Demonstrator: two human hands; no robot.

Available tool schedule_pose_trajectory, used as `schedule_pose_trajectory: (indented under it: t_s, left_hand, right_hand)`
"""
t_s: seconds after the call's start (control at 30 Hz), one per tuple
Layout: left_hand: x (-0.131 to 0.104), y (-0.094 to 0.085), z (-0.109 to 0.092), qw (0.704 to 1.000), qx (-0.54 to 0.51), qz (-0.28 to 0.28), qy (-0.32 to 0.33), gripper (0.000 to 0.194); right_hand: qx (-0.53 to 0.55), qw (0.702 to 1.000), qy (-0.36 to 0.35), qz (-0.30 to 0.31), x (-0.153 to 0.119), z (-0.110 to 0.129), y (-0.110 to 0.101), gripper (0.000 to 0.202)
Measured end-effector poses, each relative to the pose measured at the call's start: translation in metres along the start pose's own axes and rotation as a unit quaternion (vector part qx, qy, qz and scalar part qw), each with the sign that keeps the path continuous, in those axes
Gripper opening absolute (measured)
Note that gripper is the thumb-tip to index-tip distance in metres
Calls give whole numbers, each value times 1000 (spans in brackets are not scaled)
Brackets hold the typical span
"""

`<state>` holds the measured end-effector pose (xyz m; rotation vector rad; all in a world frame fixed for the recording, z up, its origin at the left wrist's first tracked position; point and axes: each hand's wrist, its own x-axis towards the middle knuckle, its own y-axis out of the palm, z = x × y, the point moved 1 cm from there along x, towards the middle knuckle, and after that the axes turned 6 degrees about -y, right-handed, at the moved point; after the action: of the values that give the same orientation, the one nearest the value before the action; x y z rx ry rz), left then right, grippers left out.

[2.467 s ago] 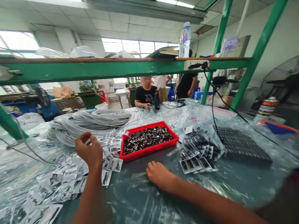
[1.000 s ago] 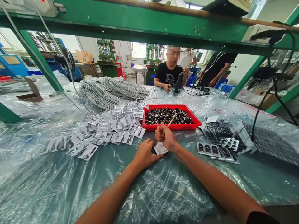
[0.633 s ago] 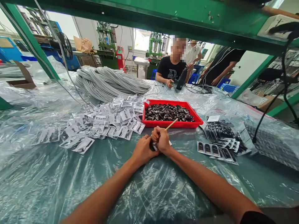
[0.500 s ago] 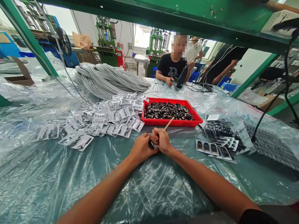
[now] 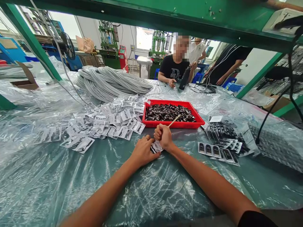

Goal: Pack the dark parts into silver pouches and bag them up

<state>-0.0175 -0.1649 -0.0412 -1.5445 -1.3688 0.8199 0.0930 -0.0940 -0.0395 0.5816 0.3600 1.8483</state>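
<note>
My right hand (image 5: 163, 136) is closed in a fist around a thin, pale wooden stick (image 5: 174, 120), whose far end points up over the red tray's near rim. Close beside it, my left hand (image 5: 143, 149) holds a small silvery plastic blister sheet (image 5: 156, 147) flat on the table between thumb and fingers. Part of that sheet is hidden by both hands. Just beyond, a red tray (image 5: 174, 125) is full of small dark parts (image 5: 165, 112). Similar silvery sheets (image 5: 120, 132) lie in a loose heap to the left.
At right lie stacked blister sheets holding black pieces (image 5: 208, 149), near a bubble-wrap sheet (image 5: 272, 148). Behind the heap sits a big coil of grey cable (image 5: 111, 82). A green beam (image 5: 151, 19) crosses overhead. Across the plastic-covered table (image 5: 165, 189), a person (image 5: 175, 67) holds a dark bottle (image 5: 185, 78).
My right fist has lifted slightly away, and the stick tilts lower to the right. More of the blister sheet shows between my hands. My left hand stays nearly in place.
</note>
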Motion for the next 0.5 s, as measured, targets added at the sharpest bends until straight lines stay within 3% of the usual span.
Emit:
schedule_pose_trajectory:
  t_s: [0.3, 0.5]
  left_hand:
    - [2, 4, 6, 999, -39, -23, 8, 45]
    - [3, 2, 6, 998, -58, -21, 15, 28]
  right_hand:
    - [-31, 999, -20, 18, -3, 3, 0, 40]
    - [-114, 993, -16, 39, -4, -6, 4, 43]
